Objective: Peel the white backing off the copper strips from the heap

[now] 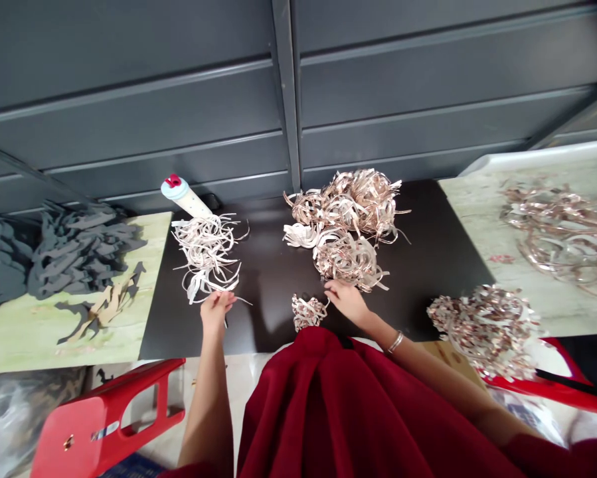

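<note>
My left hand (217, 311) is at the near end of a pile of pale, thin strips (206, 249) on the dark tabletop (263, 265). Its fingers are pinched together, with a pale strip end showing beside the fingertips. My right hand (346, 300) pinches the end of a narrow strip at the front of a larger rose-gold and white strip heap (350, 255). Just left of those fingers lies a small clump of short, curled strips (308, 312), close to my red clothing.
A pale cylinder (188, 197) with a blue and red top stands behind the left pile. Dark grey cut pieces (82, 252) lie at left. Curled strips (487, 325) hang over the front edge at right. A red stool (79, 425) stands below.
</note>
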Demonstrator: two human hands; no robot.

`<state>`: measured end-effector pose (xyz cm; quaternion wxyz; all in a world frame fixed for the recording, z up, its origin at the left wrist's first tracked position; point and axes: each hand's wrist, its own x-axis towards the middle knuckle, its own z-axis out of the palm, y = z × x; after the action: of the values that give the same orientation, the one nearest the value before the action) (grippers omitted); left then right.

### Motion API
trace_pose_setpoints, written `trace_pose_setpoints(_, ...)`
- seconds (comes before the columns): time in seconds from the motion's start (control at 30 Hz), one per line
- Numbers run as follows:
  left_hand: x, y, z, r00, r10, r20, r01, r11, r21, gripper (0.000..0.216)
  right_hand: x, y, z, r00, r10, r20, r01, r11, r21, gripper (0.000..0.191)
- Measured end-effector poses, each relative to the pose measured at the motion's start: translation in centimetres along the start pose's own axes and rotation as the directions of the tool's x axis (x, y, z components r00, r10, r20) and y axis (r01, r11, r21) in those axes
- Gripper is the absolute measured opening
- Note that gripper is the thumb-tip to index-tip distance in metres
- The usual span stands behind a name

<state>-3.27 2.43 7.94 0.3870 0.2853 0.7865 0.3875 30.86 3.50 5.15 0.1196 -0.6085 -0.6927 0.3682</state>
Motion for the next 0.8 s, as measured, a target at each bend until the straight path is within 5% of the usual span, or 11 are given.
trace_pose_setpoints(0.2,2.7,-1.8,-0.3,0.966,-0.253,-0.051,0.254,0.967,0.021,0.017,-0.8,2.6,-1.4,0.972,0.216,-0.091,-0.226,0.966,-0.125,0.015)
trace_pose_setpoints(0.37,0.9,-2.4,1.3,0.959,-0.282,0.005,0.282,0.958,0.047,0.021,-1.0,2.5,-1.6,0.983,0.176,-0.052,-0.173,0.983,0.055,0.017)
trace_pose_setpoints(0.47,-1.9,-1.6,3.4,0.947,-0.255,0.194,0.256,0.966,0.023,0.027,-1.3,1.1,-2.1,0.996,0.087,-0.001,-0.084,0.968,0.238,0.026)
trace_pose_setpoints(0.63,-7.7,1.4,7.6,0.835,-0.112,0.539,0.179,0.981,-0.074,0.046,-2.2,-2.7,-2.6,0.995,-0.087,0.041,0.058,0.883,0.465,0.032)
trace_pose_setpoints(0.73,-10.5,3.3,9.2,0.787,0.016,0.617,0.098,0.984,-0.151,0.047,-2.5,-4.8,-2.6,0.986,-0.161,0.048,0.115,0.854,0.507,0.027)
trace_pose_setpoints(0.8,-11.5,4.3,9.6,0.801,0.102,0.589,0.025,0.979,-0.204,0.042,-2.5,-5.9,-2.7,0.979,-0.201,0.022,0.164,0.853,0.496,0.024)
